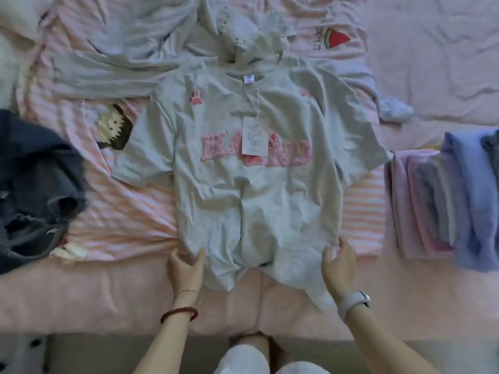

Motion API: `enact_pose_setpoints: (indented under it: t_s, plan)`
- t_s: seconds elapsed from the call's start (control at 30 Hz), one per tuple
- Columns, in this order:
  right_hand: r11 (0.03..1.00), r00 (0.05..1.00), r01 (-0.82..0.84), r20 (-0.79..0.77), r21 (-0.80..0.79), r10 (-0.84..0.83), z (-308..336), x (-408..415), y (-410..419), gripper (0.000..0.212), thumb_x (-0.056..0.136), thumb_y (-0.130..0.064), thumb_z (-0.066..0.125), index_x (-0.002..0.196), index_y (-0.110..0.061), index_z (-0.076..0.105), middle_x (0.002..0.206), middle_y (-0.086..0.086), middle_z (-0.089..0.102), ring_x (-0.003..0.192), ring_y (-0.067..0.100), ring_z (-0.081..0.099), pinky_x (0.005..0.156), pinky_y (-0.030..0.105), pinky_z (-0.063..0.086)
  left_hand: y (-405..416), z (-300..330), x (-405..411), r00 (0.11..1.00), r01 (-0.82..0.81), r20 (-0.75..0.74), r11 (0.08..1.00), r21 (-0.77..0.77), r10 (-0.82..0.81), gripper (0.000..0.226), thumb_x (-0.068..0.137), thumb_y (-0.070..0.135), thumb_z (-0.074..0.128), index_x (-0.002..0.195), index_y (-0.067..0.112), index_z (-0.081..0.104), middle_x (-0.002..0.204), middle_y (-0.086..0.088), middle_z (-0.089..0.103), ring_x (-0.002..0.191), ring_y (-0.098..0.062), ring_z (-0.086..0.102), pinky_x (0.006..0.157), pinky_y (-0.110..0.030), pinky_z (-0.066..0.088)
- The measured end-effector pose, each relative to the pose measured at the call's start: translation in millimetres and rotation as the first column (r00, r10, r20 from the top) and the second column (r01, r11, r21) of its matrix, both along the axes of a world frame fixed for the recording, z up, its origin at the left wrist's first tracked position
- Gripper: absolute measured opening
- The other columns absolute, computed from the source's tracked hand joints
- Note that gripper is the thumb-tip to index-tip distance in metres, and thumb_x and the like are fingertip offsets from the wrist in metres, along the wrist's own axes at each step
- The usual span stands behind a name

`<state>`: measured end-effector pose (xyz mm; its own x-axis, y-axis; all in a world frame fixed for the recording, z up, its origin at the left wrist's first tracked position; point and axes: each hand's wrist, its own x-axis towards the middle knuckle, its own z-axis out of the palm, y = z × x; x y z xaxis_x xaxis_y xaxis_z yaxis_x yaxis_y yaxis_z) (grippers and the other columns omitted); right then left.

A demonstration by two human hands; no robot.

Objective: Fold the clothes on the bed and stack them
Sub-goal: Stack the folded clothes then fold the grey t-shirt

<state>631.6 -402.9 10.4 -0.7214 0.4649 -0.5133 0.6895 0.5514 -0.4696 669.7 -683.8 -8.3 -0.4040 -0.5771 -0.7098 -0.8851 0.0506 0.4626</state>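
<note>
A grey T-shirt [251, 190] with pink letters and a white hang tag [255, 134] lies spread face up in the middle of the bed, its hem rumpled over the near edge. My left hand [185, 268] is at the hem's left corner, thumb on the cloth and fingers loosely spread. My right hand [339, 265] hovers at the hem's right corner, fingers relaxed and holding nothing. A stack of folded clothes [442, 201] sits at the right, purple and blue pieces on top.
Pink striped garments [127, 211] lie under and left of the shirt. A dark blue denim piece [35, 182] is heaped at the left edge. More grey and white clothes [151, 47] are piled at the back. The pink bedspread [437, 76] shows at the right.
</note>
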Motion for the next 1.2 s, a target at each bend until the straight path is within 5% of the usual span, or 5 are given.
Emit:
enact_pose_setpoints:
  t_s: [0.17,0.43,0.7,0.9,1.2]
  plan:
    - [0.955,0.968,0.176,0.218,-0.237,-0.124,-25,36,14,0.039,0.076,-0.039,0.058,0.092,-0.004,0.057,0.078,0.004,0.052,0.078,0.023,0.050,0.063,0.028,0.038,20,-14,27,0.999,-0.009,-0.035,0.988,0.152,0.014,0.015,0.089,0.018,0.060,0.097,0.007,0.054,0.099,-0.009,0.059,0.097,-0.024,0.056,0.079,-0.029,0.040]
    - [0.976,0.942,0.126,0.329,-0.176,-0.062,-36,46,38,0.035,0.075,-0.040,0.062,0.082,-0.006,0.062,0.095,0.017,0.061,0.094,0.032,0.056,0.084,0.043,0.047,29,12,29,0.948,0.089,-0.316,0.987,0.135,-0.042,0.042,0.092,0.029,0.053,0.127,0.007,0.045,0.122,-0.002,0.054,0.111,-0.015,0.051,0.095,-0.029,0.039]
    - [0.940,0.984,0.130,-0.079,-0.314,-0.162,27,50,74,0.016,0.090,-0.024,0.047,0.092,-0.009,0.047,0.078,0.000,0.048,0.071,0.018,0.046,0.059,0.030,0.035,18,59,48,0.937,0.153,-0.333,0.980,0.124,-0.105,0.031,0.092,0.012,0.054,0.120,-0.002,0.050,0.111,-0.011,0.059,0.104,-0.022,0.055,0.088,-0.031,0.042]
    - [0.974,0.979,-0.172,0.134,0.145,0.152,35,42,131,0.032,0.084,-0.035,0.049,0.100,-0.006,0.052,0.101,0.019,0.058,0.093,0.038,0.053,0.071,0.038,0.037,-4,47,67,0.942,0.336,0.062,0.931,-0.145,-0.331,0.039,0.094,0.036,0.048,0.119,0.007,0.041,0.113,-0.011,0.054,0.107,-0.032,0.052,0.081,-0.033,0.037]
    - [0.505,0.590,-0.793,0.227,0.341,0.775,-19,95,77,0.063,0.089,-0.019,0.052,0.146,-0.021,0.026,0.153,0.017,0.018,0.139,0.039,0.020,0.107,0.062,0.018,22,-23,118,0.978,0.085,0.191,0.996,0.001,-0.084,0.075,0.085,0.032,0.064,0.141,0.002,0.024,0.146,-0.016,0.032,0.131,-0.033,0.035,0.106,-0.041,0.031]
